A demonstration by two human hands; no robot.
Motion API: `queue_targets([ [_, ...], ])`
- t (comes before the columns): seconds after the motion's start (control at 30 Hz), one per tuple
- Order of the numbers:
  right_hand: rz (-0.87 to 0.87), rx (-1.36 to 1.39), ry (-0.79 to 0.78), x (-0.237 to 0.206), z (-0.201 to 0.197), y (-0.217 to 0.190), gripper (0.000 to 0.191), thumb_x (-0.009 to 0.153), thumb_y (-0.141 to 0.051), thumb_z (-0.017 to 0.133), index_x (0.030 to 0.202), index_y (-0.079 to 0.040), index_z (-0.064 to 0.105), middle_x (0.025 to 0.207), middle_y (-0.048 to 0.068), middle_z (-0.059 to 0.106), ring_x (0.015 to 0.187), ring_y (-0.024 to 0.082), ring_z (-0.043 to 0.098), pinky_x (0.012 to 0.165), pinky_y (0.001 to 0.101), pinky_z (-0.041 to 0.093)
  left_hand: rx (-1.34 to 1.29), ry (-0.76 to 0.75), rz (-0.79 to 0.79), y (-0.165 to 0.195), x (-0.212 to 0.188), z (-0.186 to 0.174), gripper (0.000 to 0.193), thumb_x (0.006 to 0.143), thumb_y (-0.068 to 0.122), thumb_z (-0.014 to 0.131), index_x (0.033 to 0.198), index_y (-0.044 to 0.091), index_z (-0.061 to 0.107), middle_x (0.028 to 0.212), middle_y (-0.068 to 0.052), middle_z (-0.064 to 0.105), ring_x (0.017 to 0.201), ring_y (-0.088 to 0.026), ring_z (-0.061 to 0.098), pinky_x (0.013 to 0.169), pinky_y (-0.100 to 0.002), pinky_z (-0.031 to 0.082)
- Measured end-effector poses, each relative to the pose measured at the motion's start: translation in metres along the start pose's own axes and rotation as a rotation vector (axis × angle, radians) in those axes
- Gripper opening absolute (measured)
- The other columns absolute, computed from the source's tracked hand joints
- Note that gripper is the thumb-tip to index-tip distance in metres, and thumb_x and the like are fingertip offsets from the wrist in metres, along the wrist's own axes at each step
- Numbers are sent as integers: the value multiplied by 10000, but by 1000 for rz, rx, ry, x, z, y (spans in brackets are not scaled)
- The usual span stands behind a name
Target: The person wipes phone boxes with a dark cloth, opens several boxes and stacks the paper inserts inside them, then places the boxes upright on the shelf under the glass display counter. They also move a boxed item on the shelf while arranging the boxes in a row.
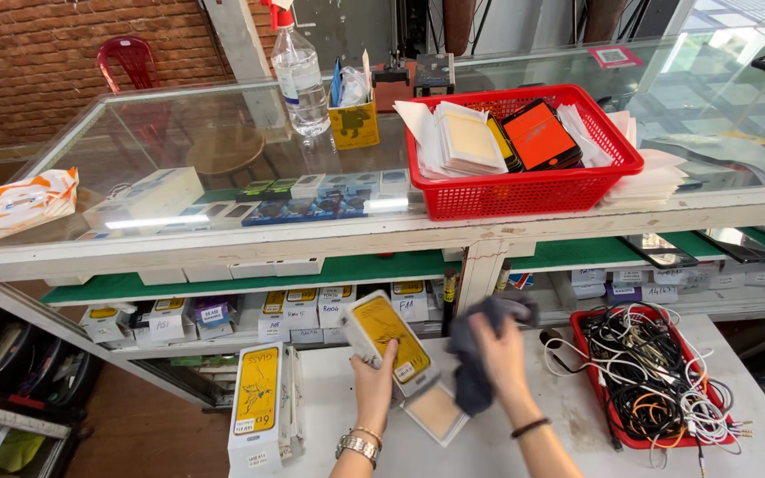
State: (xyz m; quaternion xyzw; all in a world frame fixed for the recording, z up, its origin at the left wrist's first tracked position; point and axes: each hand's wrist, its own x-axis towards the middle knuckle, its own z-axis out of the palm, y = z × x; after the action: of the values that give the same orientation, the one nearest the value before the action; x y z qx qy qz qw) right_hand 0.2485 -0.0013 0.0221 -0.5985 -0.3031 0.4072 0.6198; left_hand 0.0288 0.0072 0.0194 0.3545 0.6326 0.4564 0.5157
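Wiping step, judged from grip and cloth position.
Left hand [374, 382] grips a yellow-faced white box [388, 342] above the worktop's [577, 416] middle; right hand [496, 347] clutches a grey cloth [475, 350] beside it. Next move likely requires holding the box steady.

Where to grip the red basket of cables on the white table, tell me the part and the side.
Grip the red basket of cables by its long rims, one hand each side, coming from above. The near-left rim is bare; cables spill over the right and near edges, so clear those first. It lies flat on the white table, right of the right hand, which holds a dark cloth.
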Motion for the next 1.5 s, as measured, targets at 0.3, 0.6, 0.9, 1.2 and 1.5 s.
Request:
queue_targets([
  [0.3,-26,-399,1,-11,42,-13,449,956,-256,606,1331,-9,590,1106,242,763,979,360,737,822,439,576,386,-167,145,38,-21,-2,694,820,543,661,1305,64,528,1144,-201,753,1091,-347,727,953,-421,537],
  [0.6,-194,-401,96,-22,56,4,464,966,-302,694,1293,-1,561,1091,168,730,952,254,712,815,370,552,532,-272,291,62,-26,-4,651,777,424,782,1254,52,542,1051,-180,780,995,-333,752,855,-418,573],
  [0.9,-73,163,-20,-22,65,-28,624,801,-100,810,1341,-86,497,1197,62,639,1064,157,620,887,325,526,1149,-278,645,92,-51,-8,1072,669,220,896,1553,119,298,1112,-191,654,977,-382,682,799,-445,574],
  [1.2,-172,55,37,-36,52,-27,615,826,-158,793,1363,-68,509,1282,115,655,1134,205,635,955,358,515,856,-277,646,53,-41,-31,1350,577,16,873,1611,69,6,1149,-238,661,1044,-417,646,887,-464,539],
  [1.5,-402,-395,22,-12,64,-9,520,864,-337,759,1236,8,647,1181,190,718,1089,293,653,963,436,485,1020,-529,602,67,-55,-28,1289,638,146,848,1609,43,6,1106,-234,666,991,-398,670,880,-450,547],
])
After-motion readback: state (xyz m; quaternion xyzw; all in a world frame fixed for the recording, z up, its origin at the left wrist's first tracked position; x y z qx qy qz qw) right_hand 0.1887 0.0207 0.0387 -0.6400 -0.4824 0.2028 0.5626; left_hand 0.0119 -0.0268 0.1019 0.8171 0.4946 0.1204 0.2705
